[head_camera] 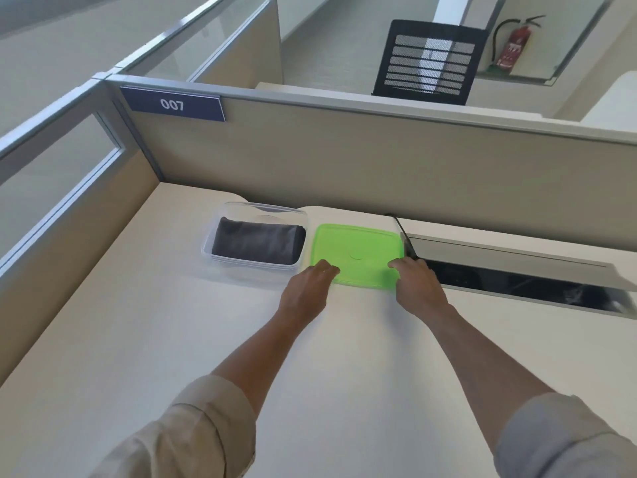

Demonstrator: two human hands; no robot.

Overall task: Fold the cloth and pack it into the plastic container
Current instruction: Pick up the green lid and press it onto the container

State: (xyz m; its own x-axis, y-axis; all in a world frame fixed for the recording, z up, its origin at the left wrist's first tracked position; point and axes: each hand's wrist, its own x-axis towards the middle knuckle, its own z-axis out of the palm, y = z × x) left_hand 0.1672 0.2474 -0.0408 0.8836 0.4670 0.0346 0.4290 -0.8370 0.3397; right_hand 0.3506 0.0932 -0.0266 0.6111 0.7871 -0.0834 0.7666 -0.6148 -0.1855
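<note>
A folded dark grey cloth [256, 243] lies inside the clear plastic container [220, 262], which stands uncovered at the back of the desk. Right beside it lies the green lid [358, 250], flat on the desk. My left hand [308, 291] has its fingertips on the lid's near left corner. My right hand [417, 284] grips the lid's near right corner. Both hands touch the lid; whether it is raised off the desk I cannot tell.
The white desk [172, 339] is bounded by beige partition walls [379, 167] at the back and left. An open cable tray slot [517, 281] with a raised flap runs along the back right, close to my right hand. A black mesh chair [427, 63] stands beyond the partition.
</note>
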